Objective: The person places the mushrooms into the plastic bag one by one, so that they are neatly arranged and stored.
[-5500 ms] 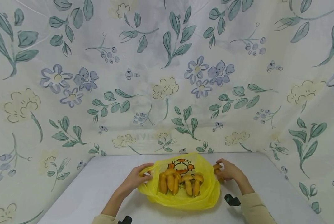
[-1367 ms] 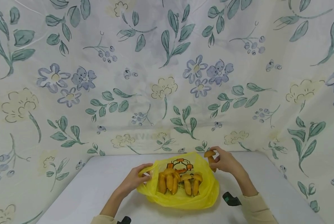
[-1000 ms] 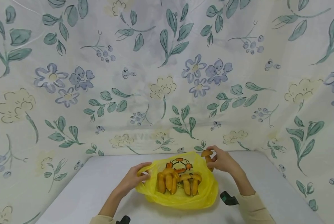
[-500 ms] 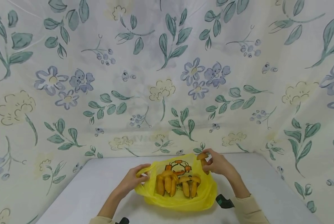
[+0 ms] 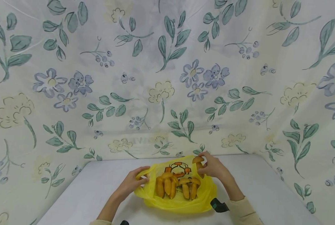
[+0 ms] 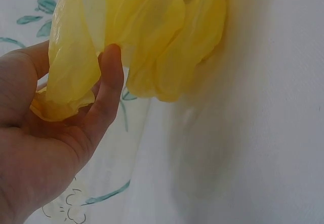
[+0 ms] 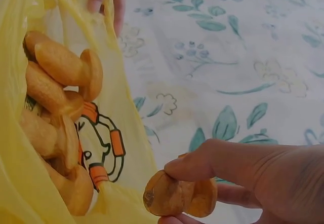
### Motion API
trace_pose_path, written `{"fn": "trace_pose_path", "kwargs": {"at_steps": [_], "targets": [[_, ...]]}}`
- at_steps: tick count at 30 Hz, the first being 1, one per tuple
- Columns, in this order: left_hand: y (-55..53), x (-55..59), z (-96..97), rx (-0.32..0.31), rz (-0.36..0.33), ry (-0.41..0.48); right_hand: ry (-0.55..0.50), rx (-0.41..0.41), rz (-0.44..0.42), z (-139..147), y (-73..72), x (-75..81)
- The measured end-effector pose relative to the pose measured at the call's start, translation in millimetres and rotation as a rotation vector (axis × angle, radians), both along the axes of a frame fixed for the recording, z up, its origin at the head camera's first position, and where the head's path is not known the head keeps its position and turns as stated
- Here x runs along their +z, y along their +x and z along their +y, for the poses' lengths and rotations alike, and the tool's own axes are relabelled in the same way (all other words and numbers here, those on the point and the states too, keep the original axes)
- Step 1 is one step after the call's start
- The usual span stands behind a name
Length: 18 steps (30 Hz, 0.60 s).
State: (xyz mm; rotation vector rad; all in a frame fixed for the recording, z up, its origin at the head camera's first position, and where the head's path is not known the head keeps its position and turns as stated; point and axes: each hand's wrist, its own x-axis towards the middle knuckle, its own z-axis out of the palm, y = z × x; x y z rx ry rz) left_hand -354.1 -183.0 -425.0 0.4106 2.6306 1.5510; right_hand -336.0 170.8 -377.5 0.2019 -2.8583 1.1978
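Observation:
A yellow plastic bag (image 5: 181, 207) lies on the table with its mouth open and a black-and-orange cartoon print inside. My left hand (image 5: 131, 180) grips the bag's handle loop at the left; in the left wrist view, the fingers (image 6: 109, 87) curl around the thin plastic. Several brown mushrooms (image 5: 167, 184) lie inside the bag. My right hand (image 5: 214, 168) pinches another mushroom (image 5: 198, 160) at the bag's right rim, cap up in the head view. From the right wrist, this mushroom (image 7: 164, 193) shows its stem end, between thumb and fingers.
The bag rests on a white table (image 5: 83, 187). Behind it hangs a floral cloth (image 5: 161, 125) that meets the table's back edge. A dark wrist camera (image 5: 219, 205) sits under the right forearm, close to the bag's right side.
My right hand lifted the mushroom from low beside the bag's right side, then carried it left to the bag's right rim. My left hand keeps its hold on the handle.

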Motion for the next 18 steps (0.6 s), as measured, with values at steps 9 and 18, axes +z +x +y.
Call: {"fn": "trace_pose_path", "kwargs": {"at_steps": [9, 18], "targets": [[-0.1, -0.3, 0.7, 0.003, 0.003, 0.002, 0.018, 0.002, 0.002, -10.7, 0.5, -2.0], [-0.4, -1.9, -0.5, -0.001, -0.003, 0.001, 0.005, 0.017, -0.008, -15.7, 2.6, -1.7]]}}
